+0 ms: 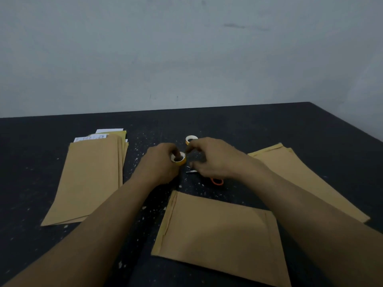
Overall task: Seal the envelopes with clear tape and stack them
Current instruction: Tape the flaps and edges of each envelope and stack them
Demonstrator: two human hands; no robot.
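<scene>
We find the far strip of the black speckled table (248,125) bare and open for a pass. The left pile of brown paper envelopes (89,179), the single brown envelope (215,237) nearest us and the right pile of brown envelopes (300,175) lie flat. The middle is crowded: a white-cored tape roll (191,139), orange-handled scissors (217,181), and the left hand (159,166) and right hand (211,158) meeting on a yellow tape roll (178,158). The forearms cross both lanes beside the near envelope.

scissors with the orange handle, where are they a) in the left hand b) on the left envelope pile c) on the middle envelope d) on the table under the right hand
d: the scissors lie on the dark table, partly hidden under the right hand; the left hand holds a tape roll.
</scene>
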